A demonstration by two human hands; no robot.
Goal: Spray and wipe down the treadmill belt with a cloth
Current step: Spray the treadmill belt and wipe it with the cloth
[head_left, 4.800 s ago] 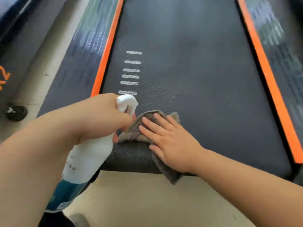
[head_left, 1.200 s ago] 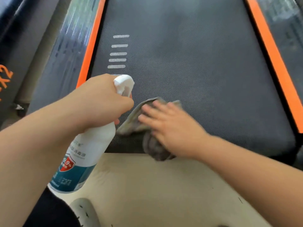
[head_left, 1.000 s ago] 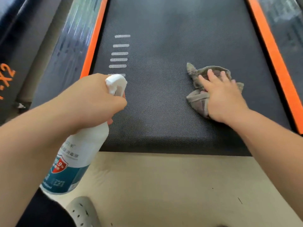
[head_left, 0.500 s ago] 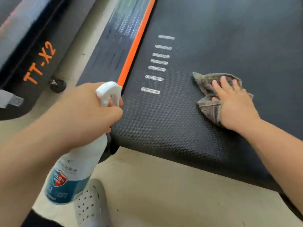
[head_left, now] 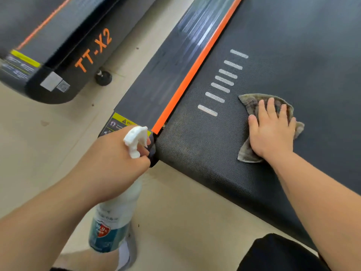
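Observation:
The black treadmill belt (head_left: 283, 55) fills the upper right, with several white stripes near its left edge. A crumpled grey cloth (head_left: 248, 103) lies on the belt close to its rear end. My right hand (head_left: 271, 130) presses flat on the cloth with straight, spread fingers. My left hand (head_left: 117, 163) grips the neck of a white spray bottle (head_left: 115, 218) with a blue label, held off the belt's rear left corner above the floor. Its white nozzle (head_left: 134, 140) points toward the belt.
An orange strip (head_left: 195, 75) and a dark side rail (head_left: 166, 75) border the belt's left. A second treadmill marked TT-X2 (head_left: 64, 45) stands at upper left across a strip of beige floor (head_left: 175, 212). My shoe (head_left: 127, 251) and dark-clad knee (head_left: 277, 253) show below.
My right hand slid the cloth from the belt's rear left edge to the right and forward. The view swung left, bringing the neighbouring treadmill in. The bottle stays gripped in my left hand.

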